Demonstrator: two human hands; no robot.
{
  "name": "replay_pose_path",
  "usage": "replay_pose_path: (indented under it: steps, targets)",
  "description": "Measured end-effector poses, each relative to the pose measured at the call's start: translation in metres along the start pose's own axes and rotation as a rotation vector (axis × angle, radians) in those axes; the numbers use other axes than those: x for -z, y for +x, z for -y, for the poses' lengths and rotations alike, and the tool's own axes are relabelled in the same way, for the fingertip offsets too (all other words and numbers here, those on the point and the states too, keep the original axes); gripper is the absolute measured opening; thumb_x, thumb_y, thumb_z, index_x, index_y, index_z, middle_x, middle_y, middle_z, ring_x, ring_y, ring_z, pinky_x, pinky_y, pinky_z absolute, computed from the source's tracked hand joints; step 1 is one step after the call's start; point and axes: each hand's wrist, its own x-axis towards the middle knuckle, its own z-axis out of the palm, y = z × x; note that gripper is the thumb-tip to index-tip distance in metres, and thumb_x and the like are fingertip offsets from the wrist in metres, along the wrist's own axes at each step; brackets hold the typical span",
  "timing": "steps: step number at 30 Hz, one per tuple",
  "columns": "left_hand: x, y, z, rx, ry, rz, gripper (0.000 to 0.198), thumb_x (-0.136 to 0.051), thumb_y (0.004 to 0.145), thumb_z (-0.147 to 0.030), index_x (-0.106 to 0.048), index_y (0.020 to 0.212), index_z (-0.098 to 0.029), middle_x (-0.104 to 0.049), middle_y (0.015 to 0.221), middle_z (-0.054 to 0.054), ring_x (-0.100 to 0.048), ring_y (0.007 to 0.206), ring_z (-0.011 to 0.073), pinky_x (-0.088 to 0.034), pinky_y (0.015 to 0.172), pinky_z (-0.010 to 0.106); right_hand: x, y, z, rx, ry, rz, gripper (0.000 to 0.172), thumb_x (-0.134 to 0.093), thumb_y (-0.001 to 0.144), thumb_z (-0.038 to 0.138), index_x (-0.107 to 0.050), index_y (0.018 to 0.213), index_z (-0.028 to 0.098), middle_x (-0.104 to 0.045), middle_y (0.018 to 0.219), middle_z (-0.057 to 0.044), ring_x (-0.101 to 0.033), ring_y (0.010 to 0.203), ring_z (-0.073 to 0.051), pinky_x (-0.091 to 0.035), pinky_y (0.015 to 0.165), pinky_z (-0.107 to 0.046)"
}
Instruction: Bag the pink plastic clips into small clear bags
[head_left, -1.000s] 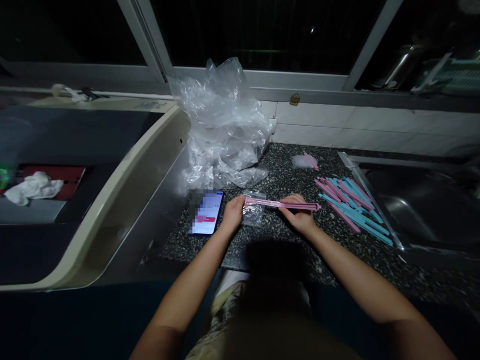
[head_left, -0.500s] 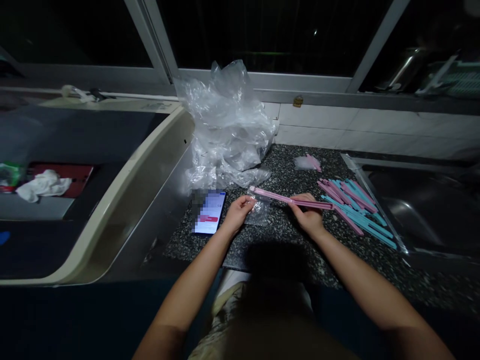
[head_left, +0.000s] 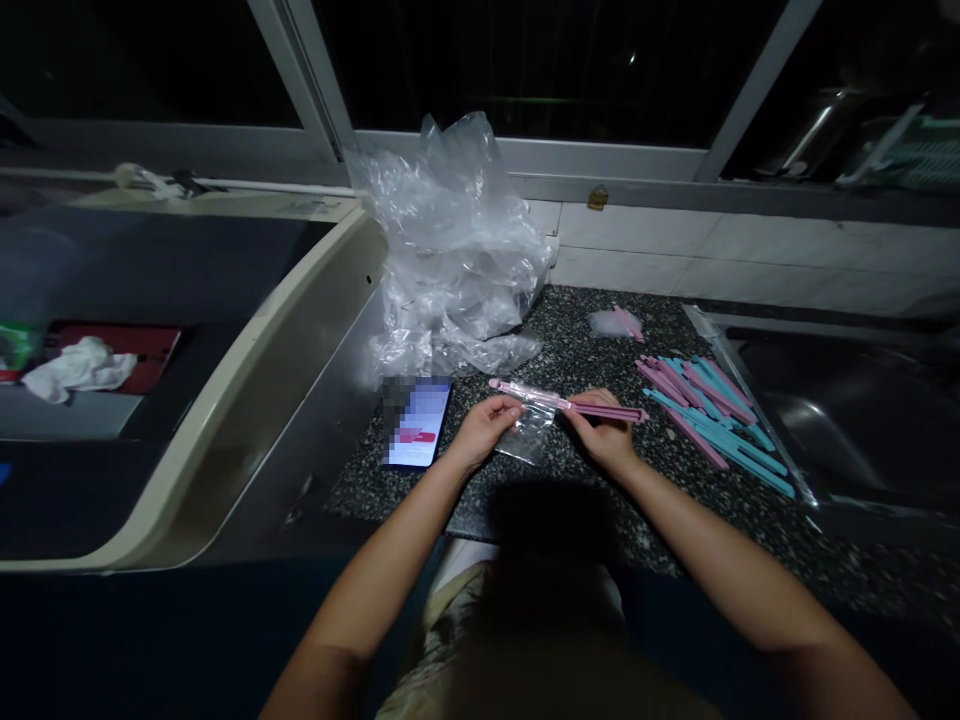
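Observation:
My right hand (head_left: 604,434) grips a long pink plastic clip (head_left: 577,401) near its right half, held level above the speckled counter (head_left: 570,470). With pinched fingers, my left hand (head_left: 484,428) holds a small clear plastic bag (head_left: 529,432) just under the clip's left part. The bag hangs between my two hands. A pile of pink and blue clips (head_left: 709,410) lies on the counter to the right of my right hand.
A phone (head_left: 417,421) with a lit screen lies left of my left hand. A big crumpled clear bag (head_left: 454,250) stands behind it. A small bag with pink clips (head_left: 616,323) lies further back. A steel sink (head_left: 847,410) is right; a cream-rimmed appliance (head_left: 247,370) left.
The pink clip's left end has come down to level again. My left hand has lifted the small clear bag off the counter up to the clip.

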Motion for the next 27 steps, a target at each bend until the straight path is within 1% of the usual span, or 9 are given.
replay_pose_path:
  steps: [7,13,17,21,27]
  targets:
    - [-0.0009,0.0013,0.0029,0.105,-0.037,0.021,0.043,-0.075,0.046,-0.049,-0.063,0.063,-0.011,-0.052,0.049,-0.003,-0.041,0.046,0.0060,-0.028,0.049,0.020,0.0020,-0.0033,0.0052,0.012,-0.024,0.026,0.007,-0.057,0.078,0.026,-0.060,0.076,0.021,-0.064,0.073,-0.003,-0.057,0.071,-0.018,-0.047,0.067,-0.035]
    - [-0.0018,0.0020,0.0024,0.185,-0.128,0.011,0.046,-0.076,0.041,-0.051,-0.063,0.061,-0.011,-0.049,0.045,-0.004,-0.039,0.041,0.0050,-0.024,0.045,0.019,-0.0003,-0.0042,0.0052,0.064,-0.012,0.027,0.003,-0.059,0.078,0.023,-0.060,0.078,0.020,-0.063,0.072,-0.003,-0.056,0.070,-0.017,-0.048,0.065,-0.033]
    - [-0.0031,0.0029,0.0042,0.185,-0.151,0.004,0.046,-0.077,0.041,-0.050,-0.061,0.057,-0.011,-0.049,0.043,-0.004,-0.038,0.039,0.0044,-0.023,0.043,0.019,-0.0022,-0.0051,0.0052,0.076,-0.016,0.038,0.004,-0.059,0.078,0.024,-0.060,0.077,0.020,-0.063,0.071,-0.003,-0.057,0.070,-0.016,-0.048,0.064,-0.033]
    - [-0.0036,0.0040,0.0068,0.181,-0.194,-0.011,0.043,-0.077,0.042,-0.047,-0.057,0.052,-0.011,-0.048,0.042,-0.004,-0.038,0.039,0.0041,-0.024,0.043,0.019,-0.0039,-0.0062,0.0053,0.070,-0.013,0.041,0.005,-0.059,0.077,0.024,-0.061,0.076,0.020,-0.064,0.070,-0.003,-0.058,0.069,-0.016,-0.049,0.064,-0.033]
    - [-0.0049,0.0051,0.0081,0.158,-0.235,-0.068,0.038,-0.076,0.044,-0.043,-0.057,0.052,-0.011,-0.047,0.043,-0.004,-0.038,0.040,0.0039,-0.025,0.042,0.018,-0.0032,-0.0050,0.0033,0.097,0.012,0.038,0.004,-0.061,0.076,0.025,-0.063,0.077,0.021,-0.066,0.072,-0.002,-0.060,0.070,-0.017,-0.050,0.066,-0.034]
